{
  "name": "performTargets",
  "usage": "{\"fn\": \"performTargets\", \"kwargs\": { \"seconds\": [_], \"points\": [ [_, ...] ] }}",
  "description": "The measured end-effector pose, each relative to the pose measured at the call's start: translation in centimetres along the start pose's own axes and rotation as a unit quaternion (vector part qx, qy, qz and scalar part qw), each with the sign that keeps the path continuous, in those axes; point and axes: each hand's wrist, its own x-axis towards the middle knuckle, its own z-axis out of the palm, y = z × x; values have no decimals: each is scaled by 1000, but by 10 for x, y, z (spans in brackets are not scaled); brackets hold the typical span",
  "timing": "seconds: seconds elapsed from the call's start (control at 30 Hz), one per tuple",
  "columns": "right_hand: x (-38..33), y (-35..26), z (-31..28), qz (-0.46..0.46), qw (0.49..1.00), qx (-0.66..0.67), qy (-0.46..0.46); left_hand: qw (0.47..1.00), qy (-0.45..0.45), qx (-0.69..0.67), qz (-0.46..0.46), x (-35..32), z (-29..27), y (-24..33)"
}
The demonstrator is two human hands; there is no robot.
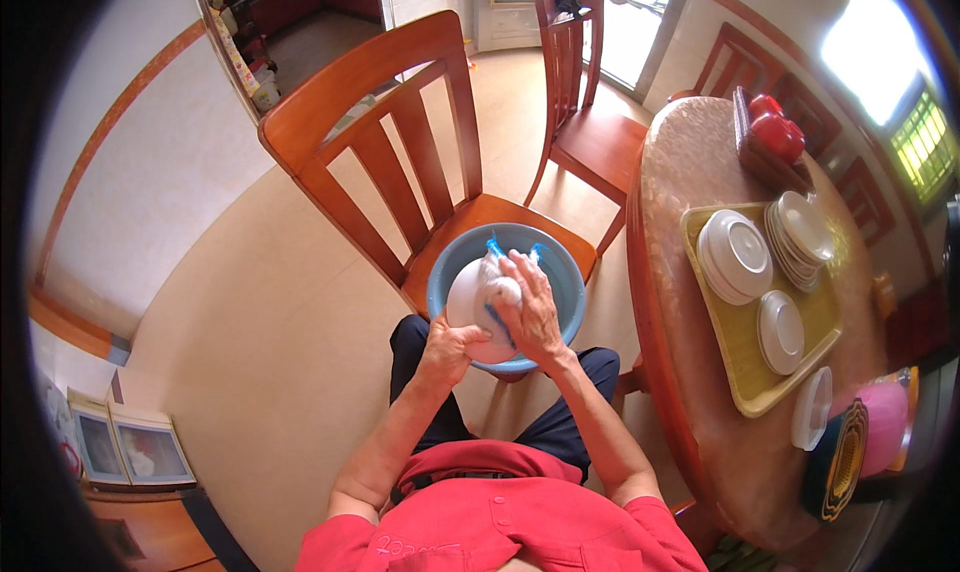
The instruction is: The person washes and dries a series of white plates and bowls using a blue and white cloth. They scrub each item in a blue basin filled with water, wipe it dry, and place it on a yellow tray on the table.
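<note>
A round white dish (465,297), a plate or bowl, is held tilted over the blue-grey basin (437,272). My left hand (446,350) grips the near left rim of the dish, its thumb on the upper face. My right hand (534,317) presses a crumpled whitish bundle with blue ends (492,262), perhaps a plastic bag or cloth, against the dish. The fingers of that hand extend along the bundle and hide part of it. Beneath the dish, most of the basin's inside is hidden.
The basin rests on a wooden chair (480,212) in front of my knees. Another chair (600,142) stands behind. On the round table (665,272) at right sit a yellow tray (745,397) with stacked white dishes (735,257), a box of red items (778,137), a clear container (812,409) and baskets (848,462).
</note>
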Motion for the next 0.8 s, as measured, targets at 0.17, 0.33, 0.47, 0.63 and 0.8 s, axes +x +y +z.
{"fn": "performTargets", "kwargs": {
  "seconds": [0.17,0.33,0.47,0.63,0.8],
  "points": [
    [-1,4,9,204,948,240,47,991,85,-94,-44,21,-23,4],
    [-42,-24,29,93,991,51,87,987,109,-110,-32,30,-15,9],
    [-27,12,30,75,995,4,72,1000,28,4,-6,18,-5,10],
    [-4,17,9,320,883,333,88,981,-94,134,-106,19,6,33],
    [-19,49,25,463,708,512,150,983,-140,120,-1,8,31,23]
  ]
}}
